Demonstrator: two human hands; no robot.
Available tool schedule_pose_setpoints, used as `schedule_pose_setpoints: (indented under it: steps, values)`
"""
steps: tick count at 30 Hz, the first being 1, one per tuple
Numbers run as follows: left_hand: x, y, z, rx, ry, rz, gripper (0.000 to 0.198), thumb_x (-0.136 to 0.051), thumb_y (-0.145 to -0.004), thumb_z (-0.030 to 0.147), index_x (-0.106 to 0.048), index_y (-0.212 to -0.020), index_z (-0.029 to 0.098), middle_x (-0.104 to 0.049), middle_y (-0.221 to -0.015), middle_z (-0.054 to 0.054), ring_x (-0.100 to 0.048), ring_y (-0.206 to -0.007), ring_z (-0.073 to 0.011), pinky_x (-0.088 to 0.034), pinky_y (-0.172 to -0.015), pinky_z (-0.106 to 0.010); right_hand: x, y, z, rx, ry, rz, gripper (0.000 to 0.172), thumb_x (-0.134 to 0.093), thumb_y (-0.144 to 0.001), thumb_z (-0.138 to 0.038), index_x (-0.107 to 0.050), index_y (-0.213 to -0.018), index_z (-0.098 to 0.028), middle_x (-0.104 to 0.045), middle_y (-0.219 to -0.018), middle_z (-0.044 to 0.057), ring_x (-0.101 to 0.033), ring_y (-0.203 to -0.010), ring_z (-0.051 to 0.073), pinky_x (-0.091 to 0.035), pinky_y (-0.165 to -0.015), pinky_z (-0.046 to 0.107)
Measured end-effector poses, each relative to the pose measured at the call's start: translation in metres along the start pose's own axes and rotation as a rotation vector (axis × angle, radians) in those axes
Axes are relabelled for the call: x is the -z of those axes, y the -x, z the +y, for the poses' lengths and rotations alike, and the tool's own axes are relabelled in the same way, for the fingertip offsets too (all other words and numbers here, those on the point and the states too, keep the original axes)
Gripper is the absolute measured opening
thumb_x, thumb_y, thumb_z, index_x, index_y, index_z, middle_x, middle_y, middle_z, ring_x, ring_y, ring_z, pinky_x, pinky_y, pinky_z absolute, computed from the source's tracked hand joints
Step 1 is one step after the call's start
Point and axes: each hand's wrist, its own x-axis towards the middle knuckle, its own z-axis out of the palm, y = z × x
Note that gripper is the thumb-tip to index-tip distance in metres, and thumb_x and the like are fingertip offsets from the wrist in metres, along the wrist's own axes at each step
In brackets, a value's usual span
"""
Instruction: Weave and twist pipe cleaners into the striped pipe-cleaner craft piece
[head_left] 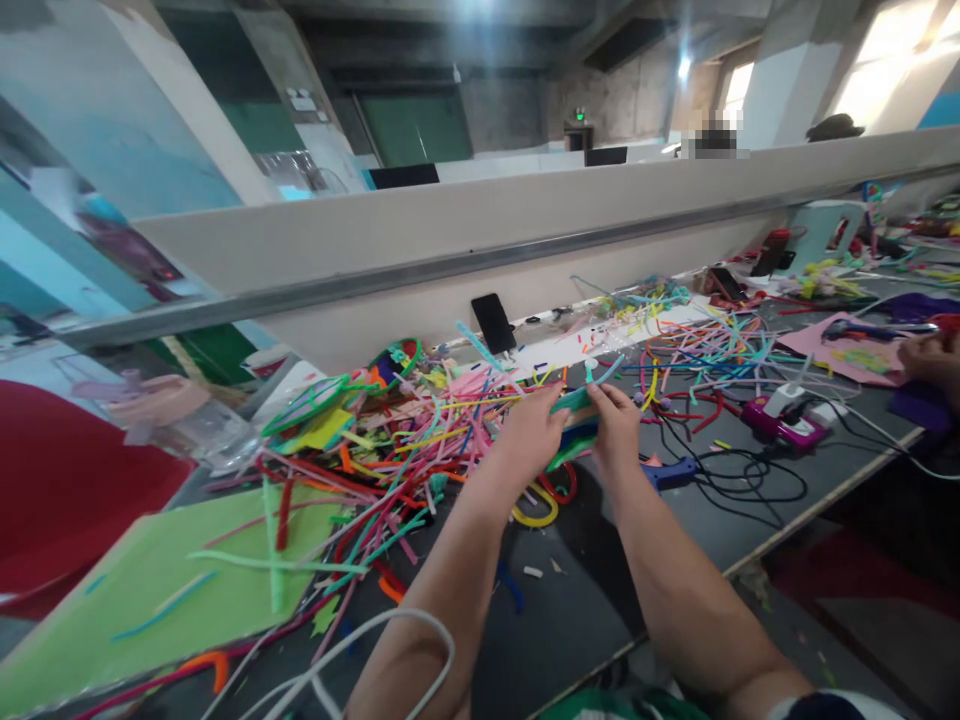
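Your left hand [529,428] and right hand [616,420] both pinch the teal pipe cleaner [573,401]. It spans the gap between them, long axis running hand to hand, equally near each.

Green foam sheet [172,590], black phone [493,322] leaning on divider [525,215], blue glue gun [671,472], pink sheet [829,345]
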Motion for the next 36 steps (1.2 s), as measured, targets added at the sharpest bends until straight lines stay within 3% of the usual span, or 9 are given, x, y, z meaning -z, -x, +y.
schedule_pose_setpoints:
  steps: [3,6,9,12,17,21,25,31,36]
  values:
    - [0.039,0.013,0.009,-0.016,0.133,0.049,0.032,-0.053,-0.086,0.028,-0.068,-0.112,0.016,-0.069,-0.112,-0.01,-0.064,-0.104,-0.0228,-0.048,-0.094,-0.037,0.0,0.0,-0.001,-0.068,-0.024,-0.013,0.022,-0.076,-0.06,-0.032,-0.063,-0.067,-0.017,-0.055,-0.056,-0.006,-0.048,-0.052,0.01,-0.038,-0.056,0.024]
    - [0.075,0.023,0.005,0.029,0.21,0.259,0.032,-0.056,-0.084,0.035,-0.07,-0.106,0.017,-0.072,-0.098,-0.007,-0.067,-0.09,-0.0195,-0.052,-0.081,-0.031,-0.002,0.005,-0.003,-0.111,-0.034,-0.057,0.02,-0.076,-0.062,-0.032,-0.064,-0.069,-0.017,-0.059,-0.058,-0.006,-0.051,-0.054,0.011,-0.04,-0.057,0.025]
    - [0.096,0.028,-0.009,0.155,0.164,0.473,0.029,-0.06,-0.081,0.037,-0.071,-0.098,0.016,-0.071,-0.079,-0.005,-0.065,-0.072,-0.0153,-0.051,-0.067,-0.025,-0.006,0.009,-0.007,-0.139,-0.05,-0.039,0.02,-0.077,-0.061,-0.03,-0.063,-0.068,-0.017,-0.058,-0.058,-0.006,-0.052,-0.053,0.01,-0.04,-0.055,0.024]
    - [0.105,0.029,-0.021,0.236,0.048,0.492,0.025,-0.062,-0.077,0.038,-0.071,-0.085,0.015,-0.067,-0.067,-0.002,-0.06,-0.061,-0.0133,-0.047,-0.058,-0.023,-0.009,0.012,-0.012,-0.159,-0.066,0.006,0.021,-0.077,-0.06,-0.031,-0.062,-0.068,-0.018,-0.057,-0.057,-0.006,-0.052,-0.052,0.01,-0.041,-0.054,0.024]
    - [0.089,0.022,-0.018,0.178,-0.173,0.082,0.025,-0.056,-0.08,0.035,-0.074,-0.075,0.018,-0.065,-0.059,0.0,-0.059,-0.059,-0.015,-0.044,-0.059,-0.025,-0.011,0.012,-0.016,-0.145,-0.113,0.06,0.02,-0.077,-0.059,-0.029,-0.062,-0.069,-0.018,-0.058,-0.057,-0.006,-0.054,-0.053,0.01,-0.043,-0.055,0.024]
    - [0.056,0.01,-0.009,0.113,-0.316,-0.137,0.026,-0.052,-0.083,0.028,-0.075,-0.091,0.02,-0.073,-0.089,-0.007,-0.065,-0.086,-0.0206,-0.045,-0.076,-0.028,-0.009,0.009,-0.013,-0.163,-0.152,0.052,0.022,-0.077,-0.059,-0.03,-0.062,-0.067,-0.017,-0.058,-0.056,-0.005,-0.054,-0.051,0.011,-0.043,-0.054,0.025]
    - [0.035,0.004,-0.006,0.18,-0.482,-0.186,0.029,-0.051,-0.084,0.032,-0.073,-0.099,0.02,-0.072,-0.095,-0.012,-0.064,-0.096,-0.0252,-0.045,-0.079,-0.031,-0.007,0.006,-0.008,-0.155,-0.184,0.083,0.023,-0.078,-0.058,-0.029,-0.06,-0.068,-0.017,-0.059,-0.057,-0.006,-0.055,-0.052,0.011,-0.044,-0.055,0.025]
    - [0.032,0.002,-0.006,0.227,-0.602,-0.228,0.028,-0.048,-0.085,0.035,-0.072,-0.091,0.021,-0.071,-0.092,-0.012,-0.064,-0.092,-0.0275,-0.046,-0.074,-0.034,-0.008,0.009,-0.009,-0.153,-0.207,0.035,0.021,-0.076,-0.061,-0.029,-0.059,-0.068,-0.017,-0.059,-0.057,-0.006,-0.055,-0.052,0.011,-0.042,-0.054,0.024]
    - [0.025,0.001,-0.004,0.166,-0.692,-0.245,0.029,-0.043,-0.085,0.028,-0.071,-0.089,0.019,-0.07,-0.087,-0.013,-0.066,-0.087,-0.0278,-0.047,-0.072,-0.034,-0.007,0.01,-0.009,-0.158,-0.211,0.04,0.021,-0.076,-0.062,-0.029,-0.06,-0.068,-0.017,-0.06,-0.058,-0.005,-0.056,-0.053,0.012,-0.043,-0.055,0.024]
